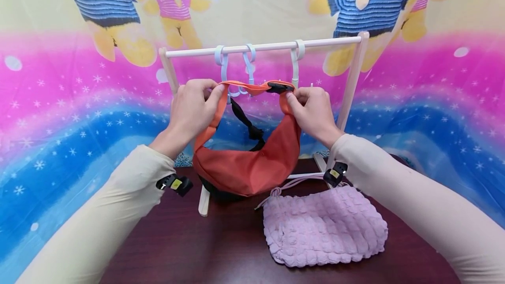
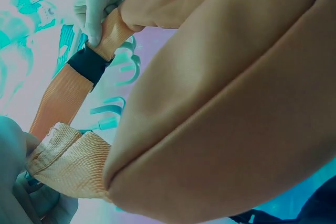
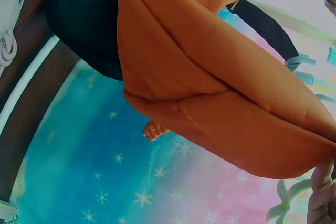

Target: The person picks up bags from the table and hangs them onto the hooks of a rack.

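Left hand [image 1: 193, 108] and right hand [image 1: 315, 111] stretch forward, level; each grip pinches the orange strap [image 1: 254, 88] of the bag [image 1: 252, 168].

The head view is bright and evenly lit, with a soft dark shadow beneath the bag [image 1: 252, 168] and a faint sheen on the surface [image 1: 221, 249] at lower centre. Wide-angle stretch lengthens the sleeves [image 1: 110, 214] toward the lower corners. The left wrist view is washed out, cyan-tinted, nearly white in patches at upper left, the bag's close side soft. The right wrist view is dimmer, more saturated, darkest at upper left.
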Demonstrator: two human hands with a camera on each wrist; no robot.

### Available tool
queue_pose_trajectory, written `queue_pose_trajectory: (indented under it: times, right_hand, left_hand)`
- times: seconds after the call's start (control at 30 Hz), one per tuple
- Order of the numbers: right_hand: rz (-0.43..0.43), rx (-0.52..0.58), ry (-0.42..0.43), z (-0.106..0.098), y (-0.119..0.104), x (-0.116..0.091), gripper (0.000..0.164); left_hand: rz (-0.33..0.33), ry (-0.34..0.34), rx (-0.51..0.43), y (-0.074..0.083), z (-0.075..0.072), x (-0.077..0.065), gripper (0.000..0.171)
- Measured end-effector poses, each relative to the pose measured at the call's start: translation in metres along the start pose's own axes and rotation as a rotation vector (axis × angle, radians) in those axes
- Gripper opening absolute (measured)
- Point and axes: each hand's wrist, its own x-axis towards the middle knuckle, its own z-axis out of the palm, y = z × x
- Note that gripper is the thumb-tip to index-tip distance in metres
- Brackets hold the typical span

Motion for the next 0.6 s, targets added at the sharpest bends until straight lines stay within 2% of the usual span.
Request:
queue_pose_trajectory:
  times: [0.6]
  right_hand:
    - [0.073,0.029,0.020,0.005,-0.007,0.008,0.032]
  left_hand:
    - [-0.032,0.024,-0.016,-0.001,0.001,0.013,0.033]
